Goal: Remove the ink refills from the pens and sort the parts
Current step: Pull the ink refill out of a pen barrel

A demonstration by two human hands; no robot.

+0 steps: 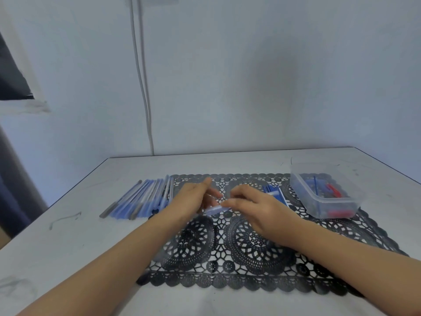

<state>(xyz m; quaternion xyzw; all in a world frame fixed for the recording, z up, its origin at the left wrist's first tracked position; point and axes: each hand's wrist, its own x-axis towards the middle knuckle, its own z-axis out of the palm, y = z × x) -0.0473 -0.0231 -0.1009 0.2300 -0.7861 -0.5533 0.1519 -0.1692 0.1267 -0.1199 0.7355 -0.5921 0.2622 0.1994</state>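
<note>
Fingers [232,201] of the right hand [252,204] pinch a blue pen [216,209] over the black lace mat [227,247].
These fingers are curled and pressed together on the right end of the pen. The left hand [193,198] is at the other end, but it is blurry, so I cannot tell if its fingers hold the pen or are spread. The pen is over the middle of the mat, between the two hands. A row of blue pens [141,198] lies on the white worktop [68,247], just left of the mat. Some blue pen parts [274,192] lie on the far right part of the mat. A clear plastic box [303,192] with blue and red bits inside stands at the right.
</note>
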